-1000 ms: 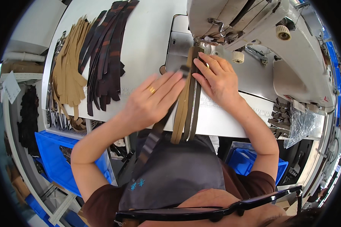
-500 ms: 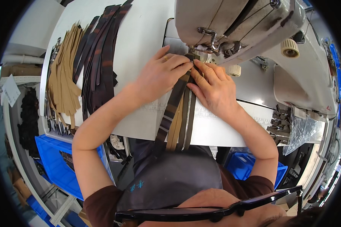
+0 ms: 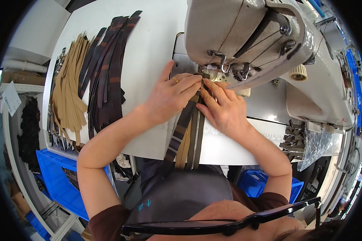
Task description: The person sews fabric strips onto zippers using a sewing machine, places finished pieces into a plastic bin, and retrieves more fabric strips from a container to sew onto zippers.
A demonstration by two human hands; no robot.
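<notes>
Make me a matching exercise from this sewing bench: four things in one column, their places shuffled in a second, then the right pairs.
Things:
1. tan strips
2. dark strips
3. blue bin
4. clear bag

Places:
A. under the table's left edge
B. far left of the table
C. right end of the table, beside the machine
D. between the tan pile and the hands

Pairs: 1-B, 2-D, 3-A, 4-C

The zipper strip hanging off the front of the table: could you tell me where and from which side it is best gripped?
Take the zipper strip on its free stretch near the table edge, coming from the person's side. Farther up, both hands press it flat at the sewing machine, so it is probably hard to reach there.
</notes>
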